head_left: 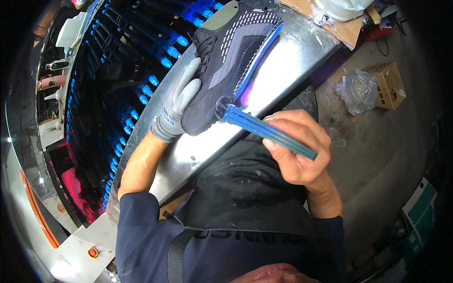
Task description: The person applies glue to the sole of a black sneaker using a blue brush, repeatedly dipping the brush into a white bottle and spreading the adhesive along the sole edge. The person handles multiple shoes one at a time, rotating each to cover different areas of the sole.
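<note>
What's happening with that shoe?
A person's gloved left hand holds a dark shoe over a shiny metal table. The bare right hand grips a blue brush, with its dark bristles at the shoe's bottom edge, near the toe.

Left fingers [189, 90] — against dark shoe [231, 59] | right fingers [302, 126] — around blue brush [257, 126]

Reaches forward with a bare left forearm [143, 162] and gloved left hand [177, 101]; bends the right arm [325, 198], curling the ungloved right hand [303, 146] closed, thumb opposing fingers.
</note>
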Tool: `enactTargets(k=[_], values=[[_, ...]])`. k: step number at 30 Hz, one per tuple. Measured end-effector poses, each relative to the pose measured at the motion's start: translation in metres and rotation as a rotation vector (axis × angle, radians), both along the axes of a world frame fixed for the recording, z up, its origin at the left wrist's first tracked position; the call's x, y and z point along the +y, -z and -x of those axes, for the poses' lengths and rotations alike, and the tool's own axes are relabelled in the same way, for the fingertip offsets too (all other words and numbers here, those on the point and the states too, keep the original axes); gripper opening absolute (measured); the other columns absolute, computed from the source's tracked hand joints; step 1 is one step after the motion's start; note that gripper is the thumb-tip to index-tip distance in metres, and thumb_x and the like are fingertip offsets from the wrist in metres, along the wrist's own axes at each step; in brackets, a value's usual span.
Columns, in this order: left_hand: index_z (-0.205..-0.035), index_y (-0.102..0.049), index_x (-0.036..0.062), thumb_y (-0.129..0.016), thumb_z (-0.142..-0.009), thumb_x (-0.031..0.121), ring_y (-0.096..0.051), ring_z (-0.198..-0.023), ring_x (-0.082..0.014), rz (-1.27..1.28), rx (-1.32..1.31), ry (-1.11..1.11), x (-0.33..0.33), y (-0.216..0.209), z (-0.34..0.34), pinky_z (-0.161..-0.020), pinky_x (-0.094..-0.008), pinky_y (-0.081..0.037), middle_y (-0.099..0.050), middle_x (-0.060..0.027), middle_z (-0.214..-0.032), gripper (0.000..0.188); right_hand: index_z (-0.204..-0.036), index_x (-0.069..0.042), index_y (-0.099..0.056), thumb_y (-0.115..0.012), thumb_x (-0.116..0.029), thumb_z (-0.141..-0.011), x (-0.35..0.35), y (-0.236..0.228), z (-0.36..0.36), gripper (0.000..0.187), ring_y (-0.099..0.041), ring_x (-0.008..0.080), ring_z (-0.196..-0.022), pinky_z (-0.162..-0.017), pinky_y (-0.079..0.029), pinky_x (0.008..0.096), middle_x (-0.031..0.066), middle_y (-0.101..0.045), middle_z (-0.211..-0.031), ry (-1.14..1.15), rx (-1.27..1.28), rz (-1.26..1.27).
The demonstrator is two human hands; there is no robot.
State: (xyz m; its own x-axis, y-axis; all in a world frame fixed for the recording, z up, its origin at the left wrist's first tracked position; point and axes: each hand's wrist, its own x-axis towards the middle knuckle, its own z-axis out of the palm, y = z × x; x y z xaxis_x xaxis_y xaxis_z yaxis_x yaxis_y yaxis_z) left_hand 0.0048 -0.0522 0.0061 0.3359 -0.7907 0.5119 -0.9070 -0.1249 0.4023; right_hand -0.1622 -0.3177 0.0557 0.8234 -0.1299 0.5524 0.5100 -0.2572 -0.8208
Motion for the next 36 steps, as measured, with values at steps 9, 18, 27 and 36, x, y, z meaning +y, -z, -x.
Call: enactTargets(k=[9, 18, 27, 36], values=[[-0.145, -0.045, 0.0041, -0.085, -0.072, 0.032, -0.055, -0.127, -0.0536, 0.080, -0.286, -0.072, -0.018, -0.019, 0.003, -0.106, -0.0689, -0.038, -0.052, -0.0340, -0.142, 0.088, -0.101, 0.006, -0.071, -0.076, 0.004, -0.078, 0.013, -0.010, 0.014, 0.024, -0.073, 0.0255, -0.078, -0.068, -0.058, 0.0324, 0.0178, -0.072, -0.092, -0.158, 0.050, -0.045], [-0.139, -0.052, -0.0088, -0.095, -0.064, 0.021, -0.063, -0.122, -0.0467, 0.164, -0.152, -0.012, -0.090, -0.077, 0.013, -0.107, -0.0563, -0.047, -0.062, -0.0297, -0.133, 0.092, -0.119, 0.007, -0.067, -0.066, -0.001, -0.099, -0.012, 0.006, -0.007, 0.022, -0.072, 0.0218, -0.089, -0.073, -0.063, 0.0323, 0.0172, -0.070, -0.108, 0.110, 0.029, -0.682], [-0.136, -0.059, -0.0057, -0.088, -0.060, 0.020, -0.062, -0.127, -0.0432, 0.085, -0.149, 0.072, -0.091, -0.098, 0.009, -0.111, -0.0558, -0.045, -0.062, -0.0272, -0.137, 0.086, -0.106, 0.009, -0.069, -0.067, -0.001, -0.094, -0.055, -0.024, 0.012, 0.015, -0.072, 0.0196, -0.079, -0.070, -0.061, 0.0308, 0.0165, -0.071, -0.097, 0.042, 0.101, -0.529], [-0.134, -0.061, -0.0037, -0.087, -0.060, 0.020, -0.061, -0.129, -0.0416, -0.039, -0.146, 0.079, -0.096, -0.112, 0.008, -0.112, -0.0572, -0.044, -0.064, -0.0242, -0.135, 0.082, -0.099, 0.009, -0.070, -0.070, 0.000, -0.093, -0.073, -0.050, 0.003, 0.011, -0.070, 0.0182, -0.080, -0.069, -0.059, 0.0275, 0.0147, -0.069, -0.096, -0.075, 0.202, -0.451]])
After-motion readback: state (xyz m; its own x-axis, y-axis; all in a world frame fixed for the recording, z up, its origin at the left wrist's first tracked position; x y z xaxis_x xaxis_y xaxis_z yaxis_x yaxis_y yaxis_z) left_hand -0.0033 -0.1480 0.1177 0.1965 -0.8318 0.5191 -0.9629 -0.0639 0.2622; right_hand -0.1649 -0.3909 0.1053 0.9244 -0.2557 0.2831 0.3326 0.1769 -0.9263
